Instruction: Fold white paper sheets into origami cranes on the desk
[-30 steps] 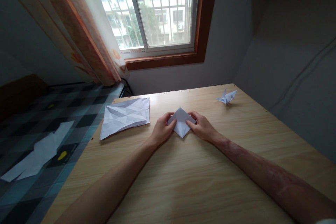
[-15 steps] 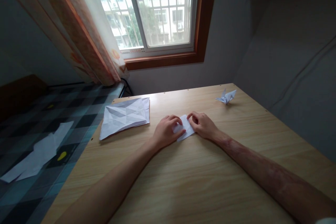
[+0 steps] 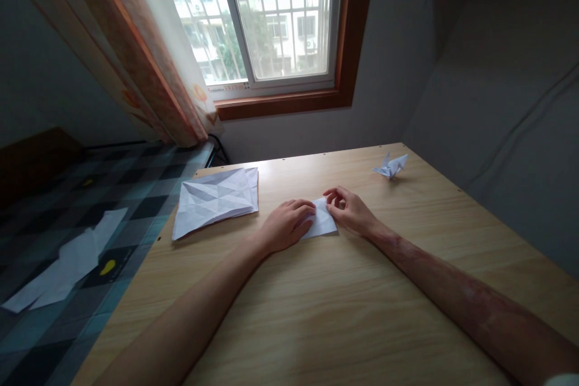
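A small folded piece of white paper (image 3: 323,221) lies on the wooden table between my two hands. My left hand (image 3: 287,224) rests over its left side, fingers bent and thumb on the near part, holding it against the tabletop. That side of the paper is hidden beneath the hand. At the upper right corner, my right hand (image 3: 350,211) has its thumb and bent fingers closed on the paper's edge. A white paper crane (image 3: 391,166) stands at the far right of the table.
Creased white sheets (image 3: 217,199) lie stacked at the table's far left. On the checked bed (image 3: 131,226) beside the table lie white paper strips (image 3: 76,259). Beyond are a barred window (image 3: 280,24) and an orange-patterned curtain (image 3: 167,72).
The small paper has turned slightly, its near edge now more level. My right fingers have lifted and opened a little at its corner; my left hand lies flatter over it.
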Motion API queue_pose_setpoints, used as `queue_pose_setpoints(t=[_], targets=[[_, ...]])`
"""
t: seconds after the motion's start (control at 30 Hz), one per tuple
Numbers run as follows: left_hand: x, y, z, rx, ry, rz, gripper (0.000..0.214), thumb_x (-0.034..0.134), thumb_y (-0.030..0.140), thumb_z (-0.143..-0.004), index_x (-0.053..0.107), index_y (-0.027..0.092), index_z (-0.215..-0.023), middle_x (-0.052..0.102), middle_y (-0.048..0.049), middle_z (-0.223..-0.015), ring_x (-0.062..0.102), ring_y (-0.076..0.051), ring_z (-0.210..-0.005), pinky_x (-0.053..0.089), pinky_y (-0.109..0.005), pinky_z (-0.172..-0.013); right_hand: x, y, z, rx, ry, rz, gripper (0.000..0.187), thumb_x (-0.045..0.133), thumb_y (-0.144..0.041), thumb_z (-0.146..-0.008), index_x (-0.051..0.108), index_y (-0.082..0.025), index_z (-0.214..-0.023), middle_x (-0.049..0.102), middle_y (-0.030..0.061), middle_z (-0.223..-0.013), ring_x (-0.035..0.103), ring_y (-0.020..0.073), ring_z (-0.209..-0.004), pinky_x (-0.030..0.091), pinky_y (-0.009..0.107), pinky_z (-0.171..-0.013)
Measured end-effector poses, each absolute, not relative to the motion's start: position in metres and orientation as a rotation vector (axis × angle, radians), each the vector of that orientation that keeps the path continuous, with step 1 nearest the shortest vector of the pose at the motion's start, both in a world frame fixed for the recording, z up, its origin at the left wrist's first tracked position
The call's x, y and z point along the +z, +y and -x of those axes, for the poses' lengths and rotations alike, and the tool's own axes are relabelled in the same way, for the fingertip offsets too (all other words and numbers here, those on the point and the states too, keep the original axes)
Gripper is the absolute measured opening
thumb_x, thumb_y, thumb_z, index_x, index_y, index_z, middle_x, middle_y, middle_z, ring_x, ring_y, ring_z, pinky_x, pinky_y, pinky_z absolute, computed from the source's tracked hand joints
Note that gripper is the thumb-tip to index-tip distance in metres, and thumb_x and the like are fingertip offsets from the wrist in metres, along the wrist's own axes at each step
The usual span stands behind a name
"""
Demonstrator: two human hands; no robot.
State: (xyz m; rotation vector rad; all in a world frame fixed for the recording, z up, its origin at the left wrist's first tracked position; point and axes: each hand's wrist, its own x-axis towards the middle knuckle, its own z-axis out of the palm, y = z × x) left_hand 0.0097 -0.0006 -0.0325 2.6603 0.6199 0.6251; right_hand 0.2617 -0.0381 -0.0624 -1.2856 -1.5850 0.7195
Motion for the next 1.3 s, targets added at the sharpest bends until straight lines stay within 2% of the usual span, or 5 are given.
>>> queue_pose_setpoints(t=[0.37,0.67,1.0,1.17,1.3], targets=[[-0.036,-0.003,-0.011,0.663,0.838,-2.743,0.013,0.064,0.034,-0.102,0.071,0.023,-0.106,0.071,-0.0092,-0.107,0.066,-0.025,-0.097,0.054,-0.038,-0.088,-0.062,-0.042,-0.261,0.677,-1.755,1.203,0.038,0.077,-0.027,-0.085,0.071,-0.023,-0.122,0.075,0.0021,-0.092,0.065,0.0194,-0.081,0.054,0.031,-0.077],[-0.039,0.0,-0.01,0.695,0.837,-2.804,0.022,0.054,0.031,-0.11,0.074,0.023,-0.111,0.077,-0.01,-0.119,0.07,-0.027,-0.108,0.055,-0.043,-0.099,-0.053,-0.047,-0.259,0.852,-1.706,1.139,0.021,0.061,-0.023,-0.089,0.079,-0.021,-0.099,0.075,0.0027,-0.089,0.066,0.0193,-0.082,0.052,0.028,-0.072],[-0.033,-0.008,-0.012,0.761,0.785,-2.835,0.041,0.08,0.058,-0.091,0.074,0.025,-0.114,0.078,-0.0079,-0.125,0.074,-0.029,-0.113,0.055,-0.047,-0.107,-0.066,-0.04,-0.262,0.507,-1.771,1.191,0.032,0.063,-0.01,-0.082,0.082,-0.025,-0.102,0.078,0.003,-0.095,0.07,0.0229,-0.091,0.055,0.037,-0.087],[-0.036,-0.004,-0.012,0.771,0.84,-2.877,0.008,0.075,0.029,-0.094,0.077,0.024,-0.1,0.08,-0.0052,-0.11,0.072,-0.025,-0.1,0.056,-0.043,-0.095,-0.061,-0.045,-0.26,0.166,-1.891,1.253,0.022,0.073,-0.008,-0.084,0.082,-0.026,-0.092,0.073,0.0053,-0.092,0.065,0.0266,-0.095,0.052,0.041,-0.089],[-0.038,-0.001,-0.01,0.778,0.869,-2.881,0.014,0.069,0.016,-0.092,0.078,0.024,-0.098,0.08,-0.0049,-0.11,0.071,-0.024,-0.099,0.055,-0.041,-0.094,-0.058,-0.049,-0.257,0.098,-2.019,1.211,0.013,0.082,-0.015,-0.085,0.08,-0.026,-0.092,0.073,0.0072,-0.105,0.063,0.029,-0.103,0.051,0.043,-0.093]])
